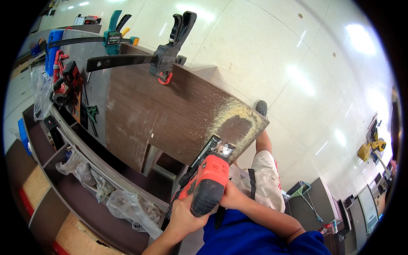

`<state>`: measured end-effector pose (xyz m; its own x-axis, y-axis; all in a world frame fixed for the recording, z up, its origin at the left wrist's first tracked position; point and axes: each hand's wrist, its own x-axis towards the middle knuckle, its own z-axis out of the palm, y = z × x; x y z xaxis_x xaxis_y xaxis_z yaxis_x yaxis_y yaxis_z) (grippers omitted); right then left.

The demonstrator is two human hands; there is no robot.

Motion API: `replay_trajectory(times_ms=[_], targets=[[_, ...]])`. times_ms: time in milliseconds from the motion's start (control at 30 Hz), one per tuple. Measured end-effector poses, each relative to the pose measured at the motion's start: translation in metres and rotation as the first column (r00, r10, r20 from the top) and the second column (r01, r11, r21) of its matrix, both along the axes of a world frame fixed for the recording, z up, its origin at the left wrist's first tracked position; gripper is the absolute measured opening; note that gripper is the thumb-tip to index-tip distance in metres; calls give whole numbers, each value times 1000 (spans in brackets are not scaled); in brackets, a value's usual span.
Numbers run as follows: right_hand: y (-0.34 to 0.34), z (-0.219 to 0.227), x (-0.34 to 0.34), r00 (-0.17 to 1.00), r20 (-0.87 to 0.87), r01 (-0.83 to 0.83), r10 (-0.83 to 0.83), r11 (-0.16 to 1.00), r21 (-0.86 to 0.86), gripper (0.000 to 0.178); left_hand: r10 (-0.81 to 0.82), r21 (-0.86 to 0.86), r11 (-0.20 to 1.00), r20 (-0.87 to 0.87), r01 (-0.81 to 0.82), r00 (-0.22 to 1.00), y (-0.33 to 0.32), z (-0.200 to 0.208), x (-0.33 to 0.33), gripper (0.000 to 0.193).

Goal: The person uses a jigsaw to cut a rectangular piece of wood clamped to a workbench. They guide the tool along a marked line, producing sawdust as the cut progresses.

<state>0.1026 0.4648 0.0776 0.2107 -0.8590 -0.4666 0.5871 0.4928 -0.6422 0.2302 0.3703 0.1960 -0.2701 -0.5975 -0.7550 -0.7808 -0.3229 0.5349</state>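
A red and black cordless jigsaw [211, 172] rests with its metal shoe at the near edge of a brown wood-grain board [140, 91]. My left hand [185, 214] is closed around the tool's left rear side. My right hand [230, 194] grips it from the right, its fingers partly hidden behind the tool body. Pale sawdust [225, 112] lies in a curved band over the board's right end, around a darker bare patch. The blade is hidden from this view. A black bar clamp [163, 55] sits on the board's far edge.
A teal-handled clamp [112, 38] stands beyond the black one. At left, a red and black power tool [70, 83] and a small green clamp [92, 112] lie on the bench. Plastic bags [127, 206] sit in the open cabinet below. My shoe [261, 107] is beside the board's right corner.
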Motion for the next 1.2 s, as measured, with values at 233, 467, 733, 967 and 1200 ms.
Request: replay_trajectory(times_ms=[233,467,733,967,1200], targets=[[-1,0,-2,1000,-8,1,-1,1000,1,53,-24,16,1000,2,24,1000,0,-1,1,30],[-5,3,-7,1000,-24,-16,17,1000,21,54,-53,17,998,11,53,999,-2,-1,0,31],[-3,0,-8,999,-26,-17,18,999,27,56,-39,6,999,3,39,999,-6,0,-6,25],[-5,0,-10,999,27,-22,21,999,41,56,-13,8,1000,-5,13,1000,-8,1,-13,26],[-12,3,-15,1000,18,-6,6,1000,5,58,-23,-14,1000,9,23,1000,-7,-2,-13,25]])
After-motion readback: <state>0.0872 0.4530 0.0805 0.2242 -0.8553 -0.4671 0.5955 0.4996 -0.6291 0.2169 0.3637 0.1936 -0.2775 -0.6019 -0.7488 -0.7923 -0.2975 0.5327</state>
